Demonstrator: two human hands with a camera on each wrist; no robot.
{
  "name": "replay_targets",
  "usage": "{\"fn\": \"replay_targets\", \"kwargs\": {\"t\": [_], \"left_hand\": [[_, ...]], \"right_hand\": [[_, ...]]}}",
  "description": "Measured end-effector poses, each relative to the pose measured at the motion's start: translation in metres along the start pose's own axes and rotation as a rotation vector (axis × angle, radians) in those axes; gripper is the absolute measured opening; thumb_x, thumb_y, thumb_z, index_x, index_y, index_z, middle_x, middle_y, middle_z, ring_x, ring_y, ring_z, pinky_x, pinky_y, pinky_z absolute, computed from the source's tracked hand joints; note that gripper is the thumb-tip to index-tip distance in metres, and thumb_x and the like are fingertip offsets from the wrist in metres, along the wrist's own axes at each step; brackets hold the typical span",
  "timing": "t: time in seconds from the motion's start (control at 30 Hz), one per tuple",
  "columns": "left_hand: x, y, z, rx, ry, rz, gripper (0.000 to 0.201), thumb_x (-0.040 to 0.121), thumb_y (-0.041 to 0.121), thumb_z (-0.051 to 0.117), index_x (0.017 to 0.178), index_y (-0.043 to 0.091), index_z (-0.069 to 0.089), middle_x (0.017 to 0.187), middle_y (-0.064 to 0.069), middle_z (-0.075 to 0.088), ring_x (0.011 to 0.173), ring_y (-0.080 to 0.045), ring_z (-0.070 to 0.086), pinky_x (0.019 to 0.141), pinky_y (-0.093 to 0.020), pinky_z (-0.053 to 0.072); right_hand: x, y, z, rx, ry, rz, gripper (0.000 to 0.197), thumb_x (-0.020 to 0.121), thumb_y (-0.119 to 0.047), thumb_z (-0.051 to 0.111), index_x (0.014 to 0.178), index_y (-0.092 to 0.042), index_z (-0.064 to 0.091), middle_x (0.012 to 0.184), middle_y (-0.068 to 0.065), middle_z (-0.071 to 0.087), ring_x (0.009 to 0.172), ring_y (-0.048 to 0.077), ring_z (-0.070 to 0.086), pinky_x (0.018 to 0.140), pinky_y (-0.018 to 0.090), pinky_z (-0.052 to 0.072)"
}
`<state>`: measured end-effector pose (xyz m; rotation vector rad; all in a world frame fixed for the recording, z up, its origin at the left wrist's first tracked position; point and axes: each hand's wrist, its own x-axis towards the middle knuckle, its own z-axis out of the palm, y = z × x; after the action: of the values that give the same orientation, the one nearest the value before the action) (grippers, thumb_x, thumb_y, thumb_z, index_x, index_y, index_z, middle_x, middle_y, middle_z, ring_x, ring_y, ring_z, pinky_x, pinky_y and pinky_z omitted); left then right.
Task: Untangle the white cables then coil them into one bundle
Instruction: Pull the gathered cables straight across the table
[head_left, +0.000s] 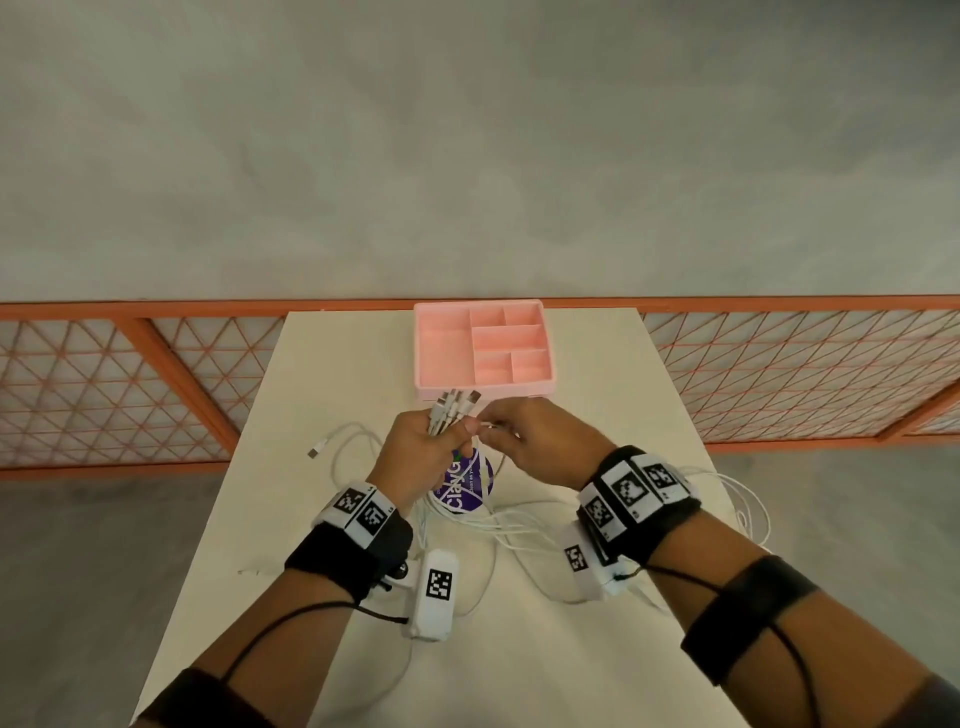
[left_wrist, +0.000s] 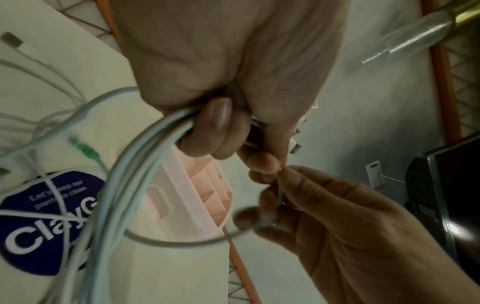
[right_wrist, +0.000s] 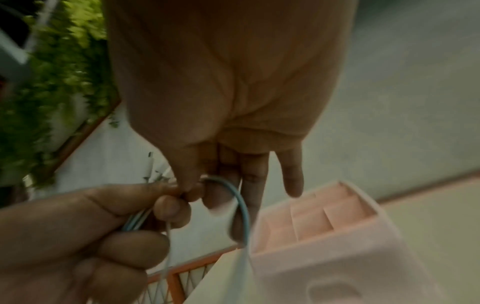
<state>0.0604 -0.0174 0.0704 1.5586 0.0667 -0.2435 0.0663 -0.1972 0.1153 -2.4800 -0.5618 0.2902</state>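
Above the middle of the table, my left hand (head_left: 436, 436) grips a bunch of white cables (left_wrist: 145, 160), fingers curled round them. Their connector ends (head_left: 457, 404) stick up out of the fist. My right hand (head_left: 493, 425) is right beside it and pinches one thin white cable (right_wrist: 242, 207) between thumb and fingertips. This cable loops down from the pinch (left_wrist: 182, 243). The rest of the cables (head_left: 519, 525) trail loose over the table below both wrists. One loose connector (head_left: 317, 448) lies to the left.
A pink compartment tray (head_left: 447, 343) stands at the table's far edge, just beyond the hands. A round purple sticker (head_left: 465, 486) lies under the cables. The cream table (head_left: 597, 374) is narrow, and an orange mesh railing (head_left: 156, 364) runs behind it.
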Motion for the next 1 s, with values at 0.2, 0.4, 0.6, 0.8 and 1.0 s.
{"fn": "replay_targets", "kwargs": {"t": [0.2, 0.4, 0.6, 0.8, 1.0], "left_hand": [[-0.005, -0.015, -0.026, -0.094, 0.012, -0.109, 0.029, 0.092, 0.025, 0.069, 0.099, -0.002, 0.071, 0.073, -0.004, 0.061, 0.041, -0.01, 0.027, 0.042, -0.019, 0.018], [-0.006, -0.027, -0.042, -0.164, -0.027, -0.158, 0.026, 0.091, 0.028, 0.069, 0.093, 0.002, 0.073, 0.079, -0.006, 0.062, 0.04, -0.007, 0.026, 0.04, -0.017, 0.018], [-0.006, -0.028, -0.046, -0.095, 0.033, -0.173, 0.019, 0.092, 0.025, 0.069, 0.087, 0.008, 0.074, 0.08, -0.006, 0.068, 0.042, -0.009, 0.028, 0.042, -0.018, 0.018], [0.003, -0.009, -0.03, -0.075, 0.084, -0.079, 0.024, 0.093, 0.024, 0.068, 0.096, 0.001, 0.074, 0.072, -0.004, 0.063, 0.043, -0.012, 0.031, 0.04, -0.019, 0.023], [0.014, 0.007, -0.009, 0.039, 0.033, -0.012, 0.022, 0.094, 0.025, 0.067, 0.09, 0.006, 0.076, 0.073, -0.006, 0.065, 0.038, -0.01, 0.033, 0.04, -0.018, 0.027]], "right_hand": [[0.008, 0.007, -0.036, 0.219, 0.276, 0.039, 0.017, 0.097, -0.018, 0.057, 0.086, -0.019, 0.07, 0.082, -0.016, 0.066, 0.075, -0.006, 0.057, 0.071, 0.016, 0.039], [0.013, 0.02, -0.091, 0.297, 0.53, 0.144, 0.016, 0.094, -0.016, 0.06, 0.082, -0.02, 0.071, 0.056, -0.021, 0.057, 0.052, -0.002, 0.048, 0.054, 0.013, 0.036], [-0.001, 0.046, -0.135, 0.423, 0.971, 0.264, 0.018, 0.089, -0.009, 0.054, 0.087, -0.015, 0.072, 0.091, 0.005, 0.071, 0.075, 0.003, 0.058, 0.07, 0.018, 0.046], [-0.003, 0.08, -0.092, -0.044, 0.521, 0.5, 0.037, 0.09, 0.0, 0.046, 0.118, -0.009, 0.07, 0.125, 0.016, 0.064, 0.11, 0.031, 0.063, 0.095, 0.032, 0.046], [0.004, 0.021, -0.01, 0.015, 0.132, 0.045, 0.026, 0.099, -0.022, 0.053, 0.121, -0.016, 0.064, 0.123, 0.0, 0.064, 0.111, 0.016, 0.059, 0.097, 0.027, 0.042]]}}
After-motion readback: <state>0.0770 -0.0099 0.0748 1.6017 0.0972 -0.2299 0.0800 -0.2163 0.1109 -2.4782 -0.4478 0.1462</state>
